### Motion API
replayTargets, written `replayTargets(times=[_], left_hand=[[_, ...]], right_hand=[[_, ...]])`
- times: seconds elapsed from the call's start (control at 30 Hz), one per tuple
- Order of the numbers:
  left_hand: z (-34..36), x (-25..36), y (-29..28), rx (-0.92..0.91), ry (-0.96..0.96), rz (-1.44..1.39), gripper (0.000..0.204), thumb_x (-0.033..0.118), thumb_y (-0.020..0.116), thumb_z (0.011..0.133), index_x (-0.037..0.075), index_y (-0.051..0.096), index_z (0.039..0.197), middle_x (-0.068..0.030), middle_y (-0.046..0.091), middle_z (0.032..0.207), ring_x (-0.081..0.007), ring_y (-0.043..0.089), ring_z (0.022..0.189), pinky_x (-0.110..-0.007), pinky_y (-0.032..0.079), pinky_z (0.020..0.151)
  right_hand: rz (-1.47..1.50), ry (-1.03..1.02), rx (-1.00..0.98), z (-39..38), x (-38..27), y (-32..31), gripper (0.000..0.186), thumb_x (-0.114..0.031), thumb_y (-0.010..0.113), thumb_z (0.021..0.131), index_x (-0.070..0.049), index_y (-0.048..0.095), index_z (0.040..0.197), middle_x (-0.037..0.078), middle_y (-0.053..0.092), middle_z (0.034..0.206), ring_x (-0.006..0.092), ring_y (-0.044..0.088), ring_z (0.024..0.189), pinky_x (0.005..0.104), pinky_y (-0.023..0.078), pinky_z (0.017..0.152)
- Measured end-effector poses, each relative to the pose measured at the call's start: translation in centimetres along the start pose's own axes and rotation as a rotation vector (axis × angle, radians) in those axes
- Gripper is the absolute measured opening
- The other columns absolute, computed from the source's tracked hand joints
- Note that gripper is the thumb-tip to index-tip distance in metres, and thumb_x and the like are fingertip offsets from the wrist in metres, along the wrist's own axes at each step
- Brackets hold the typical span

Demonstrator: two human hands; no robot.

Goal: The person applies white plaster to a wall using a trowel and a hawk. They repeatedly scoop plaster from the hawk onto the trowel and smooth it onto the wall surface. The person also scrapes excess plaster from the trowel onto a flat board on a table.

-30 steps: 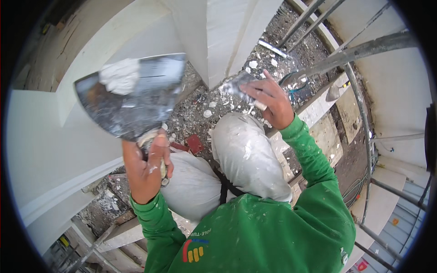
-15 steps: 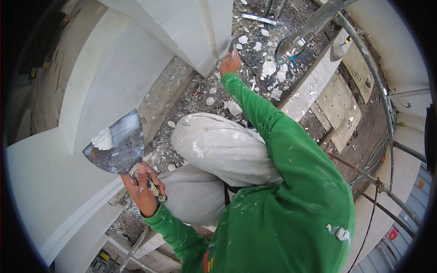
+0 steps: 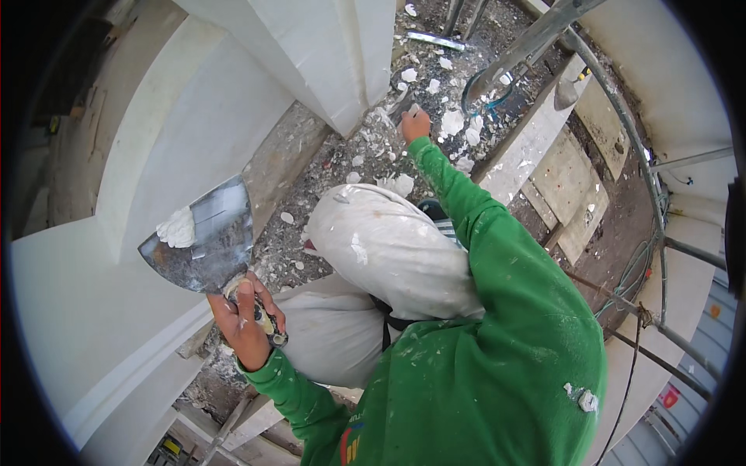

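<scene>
My left hand (image 3: 247,322) grips the handle of a wide steel plastering blade (image 3: 203,237) held up near the white moulded wall. A lump of white plaster (image 3: 177,229) sits on the blade's left part. My right hand (image 3: 416,124), at the end of a green sleeve, is stretched far down to the foot of the white corner column (image 3: 334,58). It holds a small scraper (image 3: 402,109) whose blade touches the rubble by the column base. My bent knees in plaster-stained white trousers (image 3: 388,248) fill the middle.
Plaster chips and rubble (image 3: 451,124) litter the platform floor around the column. Metal scaffold tubes (image 3: 536,39) cross at upper right, with wooden boards (image 3: 575,179) beside them. A curved white wall moulding (image 3: 132,365) runs along the left. A cable (image 3: 649,256) hangs at right.
My right hand has reached further down to the column's foot. My left hand with the blade has dropped lower and to the left as my view tipped downward.
</scene>
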State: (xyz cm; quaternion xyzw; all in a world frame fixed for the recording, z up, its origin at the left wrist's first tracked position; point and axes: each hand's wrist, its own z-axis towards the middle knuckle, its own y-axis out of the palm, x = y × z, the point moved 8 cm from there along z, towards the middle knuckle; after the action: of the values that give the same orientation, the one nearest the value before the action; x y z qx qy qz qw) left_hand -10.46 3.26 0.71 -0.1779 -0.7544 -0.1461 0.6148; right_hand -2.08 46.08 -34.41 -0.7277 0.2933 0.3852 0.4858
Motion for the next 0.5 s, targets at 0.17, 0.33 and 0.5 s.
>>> replayTargets(times=[0.17,0.33,0.5], left_hand=[[0.2,0.1,0.3,-0.005,-0.009,0.014,0.025,0.009,0.046,0.097,0.001,0.037,0.119,-0.0124,0.051,0.086,-0.0137,0.048,0.054,-0.026,0.040,0.034],[0.4,0.5,0.3,0.029,0.027,-0.009,0.025,0.010,0.046,0.097,0.001,0.037,0.119,-0.0111,0.049,0.087,-0.0125,0.048,0.054,-0.024,0.040,0.033],[0.3,0.7,0.3,0.060,0.044,-0.003,0.028,0.012,0.046,0.098,0.001,0.037,0.122,-0.0105,0.048,0.086,-0.0121,0.048,0.054,-0.024,0.040,0.032]], right_hand=[[0.694,0.346,-0.181,3.7,1.0,1.8,0.019,-0.003,0.053,0.080,0.005,0.054,0.097,0.016,0.056,0.093,0.0331,0.060,0.087,0.0527,0.054,0.076],[0.893,0.446,-0.273,3.5,-0.4,3.7,0.018,0.000,0.050,0.080,0.004,0.052,0.097,0.016,0.053,0.096,0.0325,0.058,0.088,0.0573,0.053,0.084],[0.947,0.426,-0.379,4.2,-2.9,5.0,0.019,0.000,0.049,0.081,0.006,0.051,0.099,0.018,0.054,0.101,0.0349,0.058,0.097,0.0565,0.053,0.089]])
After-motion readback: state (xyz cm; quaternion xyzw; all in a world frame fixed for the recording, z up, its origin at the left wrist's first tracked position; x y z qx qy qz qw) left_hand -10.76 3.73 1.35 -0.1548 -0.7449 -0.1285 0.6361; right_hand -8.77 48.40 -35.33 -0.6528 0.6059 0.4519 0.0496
